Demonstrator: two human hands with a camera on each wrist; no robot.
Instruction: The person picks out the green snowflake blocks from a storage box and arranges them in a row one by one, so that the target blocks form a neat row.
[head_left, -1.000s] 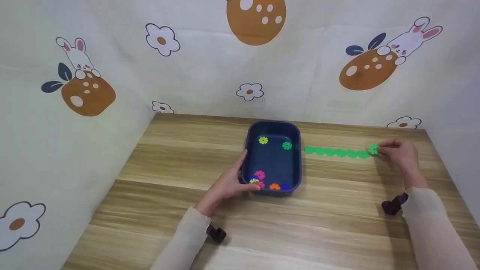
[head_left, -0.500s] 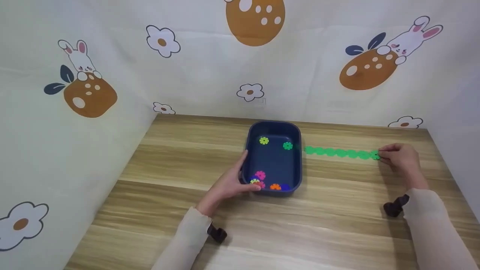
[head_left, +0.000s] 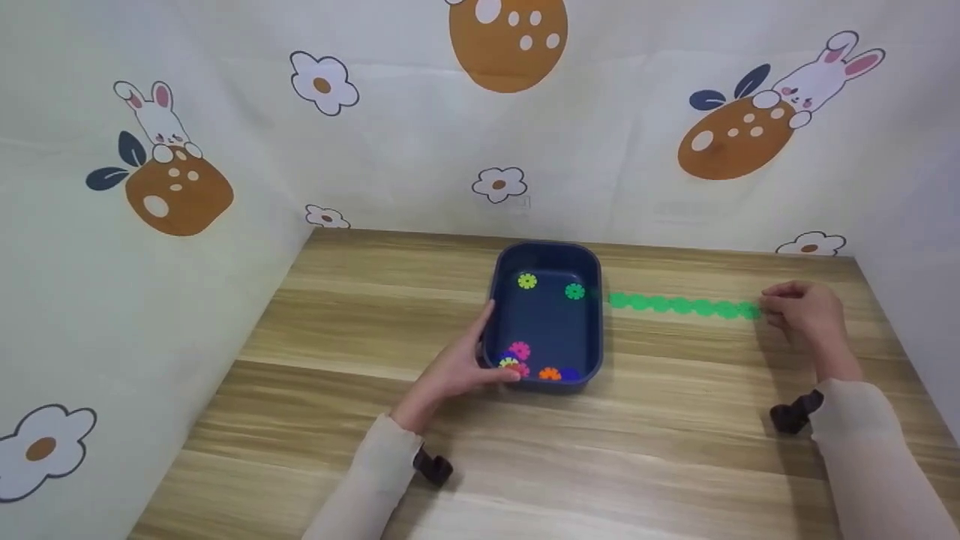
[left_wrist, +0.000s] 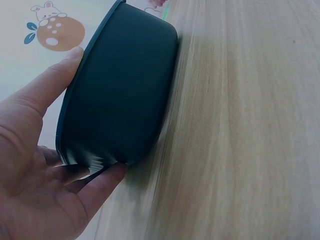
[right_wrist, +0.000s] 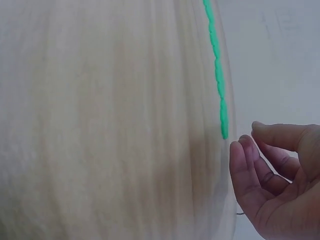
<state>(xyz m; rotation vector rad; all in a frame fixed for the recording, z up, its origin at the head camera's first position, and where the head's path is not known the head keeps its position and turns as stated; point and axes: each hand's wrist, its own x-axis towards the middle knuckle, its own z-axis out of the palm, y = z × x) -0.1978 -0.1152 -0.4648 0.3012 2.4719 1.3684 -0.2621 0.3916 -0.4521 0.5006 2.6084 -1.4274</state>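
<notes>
My left hand (head_left: 457, 366) grips the near left corner of a dark blue plastic box (head_left: 598, 330), thumb at the near rim and fingers along the left wall. In the left wrist view the fingers bend under the box wall (left_wrist: 120, 85). Flat snowflake discs lie inside it: a yellow one (head_left: 527, 281) and a green one (head_left: 574, 291) at the far end, pink (head_left: 520, 350), orange (head_left: 550, 373) and others at the near end. Right of the box runs a row of green discs (head_left: 682, 306). Just past its right end is my right hand (head_left: 806, 315), fingers loosely bent and holding nothing.
The wood-grain table (head_left: 637, 457) reaches back to a cloth wall (head_left: 405, 135) printed with rabbits, oranges and flowers. Cloth also stands along the left and right sides. A dark camera mount sits on each wrist, such as the right mount (head_left: 795, 412).
My right hand brought a green disc down to the right end of the row, let it go and drew back slightly right. The left hand and box stayed in place.
</notes>
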